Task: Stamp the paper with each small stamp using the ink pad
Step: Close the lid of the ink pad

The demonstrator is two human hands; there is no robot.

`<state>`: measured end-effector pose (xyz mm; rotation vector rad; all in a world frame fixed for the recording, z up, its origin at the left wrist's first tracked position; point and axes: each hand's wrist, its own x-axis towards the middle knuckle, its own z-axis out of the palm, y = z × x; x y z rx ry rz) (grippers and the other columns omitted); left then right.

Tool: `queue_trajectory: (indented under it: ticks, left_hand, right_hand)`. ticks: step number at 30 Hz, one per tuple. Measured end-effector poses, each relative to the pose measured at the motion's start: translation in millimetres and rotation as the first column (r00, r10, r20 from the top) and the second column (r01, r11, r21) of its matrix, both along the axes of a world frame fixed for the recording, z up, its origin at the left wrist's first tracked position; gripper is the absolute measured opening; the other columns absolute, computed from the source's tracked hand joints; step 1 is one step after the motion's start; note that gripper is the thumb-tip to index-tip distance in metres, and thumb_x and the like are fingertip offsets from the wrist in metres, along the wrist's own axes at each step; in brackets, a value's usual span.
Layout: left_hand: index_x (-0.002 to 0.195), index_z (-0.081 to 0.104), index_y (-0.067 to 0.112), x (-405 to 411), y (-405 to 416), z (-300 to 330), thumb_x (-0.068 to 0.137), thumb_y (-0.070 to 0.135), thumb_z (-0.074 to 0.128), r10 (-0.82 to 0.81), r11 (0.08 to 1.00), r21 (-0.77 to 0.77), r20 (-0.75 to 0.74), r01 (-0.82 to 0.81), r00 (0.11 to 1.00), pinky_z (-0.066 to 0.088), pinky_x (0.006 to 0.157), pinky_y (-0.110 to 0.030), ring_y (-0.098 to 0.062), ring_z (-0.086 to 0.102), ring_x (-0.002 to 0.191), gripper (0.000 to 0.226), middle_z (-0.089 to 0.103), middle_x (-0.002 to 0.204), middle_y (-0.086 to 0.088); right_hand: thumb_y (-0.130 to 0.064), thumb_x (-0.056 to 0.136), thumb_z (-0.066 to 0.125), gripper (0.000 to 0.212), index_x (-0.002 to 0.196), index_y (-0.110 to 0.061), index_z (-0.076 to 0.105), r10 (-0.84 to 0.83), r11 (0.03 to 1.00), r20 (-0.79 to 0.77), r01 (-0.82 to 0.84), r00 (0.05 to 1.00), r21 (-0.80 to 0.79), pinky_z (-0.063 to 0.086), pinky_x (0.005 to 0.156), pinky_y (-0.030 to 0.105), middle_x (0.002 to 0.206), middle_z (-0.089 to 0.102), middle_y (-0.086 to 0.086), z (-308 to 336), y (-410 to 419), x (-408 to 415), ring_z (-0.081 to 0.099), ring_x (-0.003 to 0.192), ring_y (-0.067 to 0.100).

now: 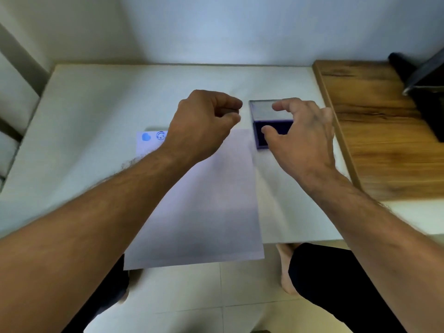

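A white sheet of paper [204,200] lies on the white table [96,116], its near edge hanging over the table's front. Two blue prints mark its far left corner: a heart [146,137] and a round face [161,135]. My left hand [204,126] hovers over the paper's far edge with fingers curled toward the thumb; no stamp shows in it, and blur hides the inside. The purple ink pad [260,140] sits open just right of the paper, lid [262,110] tipped back. My right hand [302,138] hovers over the pad, fingers spread, holding nothing.
A wooden board [384,140] adjoins the table on the right, with a dark object [422,92] at its far right corner. Walls close in behind and to the left. My knees [324,272] and the tiled floor lie below the front edge.
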<state>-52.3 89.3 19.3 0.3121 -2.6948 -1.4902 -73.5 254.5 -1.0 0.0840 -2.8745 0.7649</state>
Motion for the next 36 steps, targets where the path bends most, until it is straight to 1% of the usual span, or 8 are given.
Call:
queue_trajectory:
  ticks: [5, 10, 15, 19, 21, 27, 32, 36]
  left_hand:
    - [0.114, 0.070, 0.025, -29.7, 29.0, -0.6, 0.090, 0.019, 0.060, -0.107, 0.978, -0.183, -0.045, 0.097, 0.993, 0.045, 0.083, -0.007, 0.001, 0.065, 0.091, 0.026, 0.073, 0.105, 0.010]
    - [0.114, 0.070, 0.023, -71.5, 44.0, -4.2, 0.087, 0.019, 0.065, -0.224, 0.916, -0.344, -0.013, 0.207, 0.974, 0.044, 0.082, -0.012, -0.004, 0.066, 0.089, 0.027, 0.073, 0.106, 0.005]
    - [0.112, 0.071, 0.021, -113.1, 53.3, 0.2, 0.082, 0.023, 0.071, -0.346, 0.763, -0.555, 0.081, 0.331, 0.935, 0.050, 0.093, -0.032, -0.018, 0.065, 0.100, 0.030, 0.073, 0.105, -0.001]
    - [0.112, 0.068, 0.018, -126.5, 57.4, -11.3, 0.073, 0.039, 0.079, -0.344, 0.598, -0.686, 0.245, 0.413, 0.906, 0.050, 0.089, -0.037, -0.026, 0.062, 0.104, 0.046, 0.070, 0.109, -0.004]
    - [0.109, 0.069, 0.014, -126.3, 59.5, -17.0, 0.070, 0.041, 0.080, -0.333, 0.553, -0.713, 0.284, 0.430, 0.899, 0.052, 0.086, -0.040, -0.029, 0.062, 0.101, 0.049, 0.070, 0.107, -0.007]
    - [0.106, 0.068, 0.010, -128.1, 64.8, -15.1, 0.066, 0.036, 0.084, -0.316, 0.561, -0.702, 0.307, 0.438, 0.897, 0.051, 0.081, -0.038, -0.030, 0.062, 0.098, 0.050, 0.070, 0.105, -0.009]
    - [0.117, 0.065, 0.006, -136.0, 65.0, -14.8, 0.084, 0.042, 0.067, -0.348, 0.518, -0.684, 0.380, 0.514, 0.857, 0.045, 0.087, -0.038, -0.032, 0.056, 0.111, 0.049, 0.061, 0.120, -0.014]
    - [0.124, 0.062, 0.013, -135.2, 64.7, -10.7, 0.086, 0.033, 0.068, -0.377, 0.580, -0.632, 0.352, 0.515, 0.857, 0.040, 0.086, -0.033, -0.032, 0.053, 0.116, 0.043, 0.060, 0.124, -0.011]
  right_hand:
    - [-0.040, 0.075, 0.074, 0.065, 0.133, -0.030, 0.047, -0.031, 0.999, 0.097, 0.030, 0.995, 0.018, 0.038, 0.097, 0.034, 0.138, 0.047, -0.001, -9.2, 15.2, -4.8, 0.033, 0.128, 0.023]
    - [-0.055, 0.066, 0.078, 0.090, 0.141, -0.028, 0.035, -0.039, 0.998, 0.186, 0.031, 0.982, 0.046, 0.038, 0.100, 0.037, 0.145, 0.037, 0.002, -22.2, 22.5, -12.6, 0.029, 0.132, 0.026]
    - [-0.055, 0.059, 0.083, 0.105, 0.143, -0.026, 0.028, -0.027, 0.999, 0.252, 0.032, 0.967, -0.014, 0.041, 0.098, 0.037, 0.145, 0.033, 0.005, -24.9, 26.1, -19.3, 0.030, 0.131, 0.026]
    - [-0.042, 0.057, 0.089, 0.098, 0.136, -0.025, 0.033, 0.019, 0.999, 0.256, -0.009, 0.967, -0.039, 0.040, 0.079, 0.024, 0.137, 0.037, 0.005, -27.0, 34.5, -20.5, 0.035, 0.125, 0.023]
    - [-0.034, 0.060, 0.089, 0.093, 0.135, -0.023, 0.034, 0.034, 0.998, 0.259, -0.019, 0.965, -0.059, 0.039, 0.075, 0.022, 0.136, 0.040, 0.006, -26.7, 39.7, -22.3, 0.038, 0.123, 0.024]
    - [-0.027, 0.062, 0.090, 0.088, 0.132, -0.022, 0.036, 0.036, 0.989, 0.258, 0.002, 0.965, -0.146, 0.048, 0.079, 0.026, 0.128, 0.054, 0.004, -28.9, 42.7, -27.3, 0.046, 0.119, 0.025]
    - [-0.023, 0.062, 0.091, 0.088, 0.131, -0.021, 0.037, 0.026, 0.985, 0.260, 0.019, 0.965, -0.169, 0.054, 0.087, 0.032, 0.126, 0.058, 0.007, -27.2, 41.7, -29.4, 0.054, 0.115, 0.027]
    - [-0.022, 0.063, 0.090, 0.091, 0.135, -0.020, 0.034, 0.014, 0.983, 0.260, 0.035, 0.966, -0.181, 0.054, 0.091, 0.034, 0.127, 0.059, 0.008, -28.5, 41.4, -30.5, 0.056, 0.116, 0.027]
